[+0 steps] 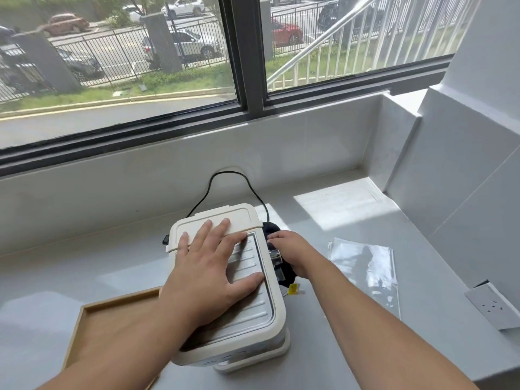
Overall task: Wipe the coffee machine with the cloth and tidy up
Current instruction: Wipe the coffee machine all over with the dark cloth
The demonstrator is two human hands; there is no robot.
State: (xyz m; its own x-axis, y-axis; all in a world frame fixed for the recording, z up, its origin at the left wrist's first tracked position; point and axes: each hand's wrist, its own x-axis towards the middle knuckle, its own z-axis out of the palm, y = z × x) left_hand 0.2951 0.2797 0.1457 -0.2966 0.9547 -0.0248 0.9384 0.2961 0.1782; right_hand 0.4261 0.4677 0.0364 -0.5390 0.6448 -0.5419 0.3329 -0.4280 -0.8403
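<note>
A cream coffee machine point(247, 313) with a ribbed metal top stands on the grey counter, seen from above. My left hand point(213, 266) lies flat on its top, fingers spread, holding nothing. My right hand point(292, 251) is against the machine's right side, closed on a dark cloth point(271, 229) that bulges out behind and below the fingers. A small yellow tag point(294, 289) hangs by the machine's right side.
A wooden tray point(92, 327) sits left of the machine, partly under my left forearm. A clear plastic bag point(368, 266) lies to the right. A black power cord point(225, 187) loops behind the machine. A wall socket point(495, 305) is on the right wall.
</note>
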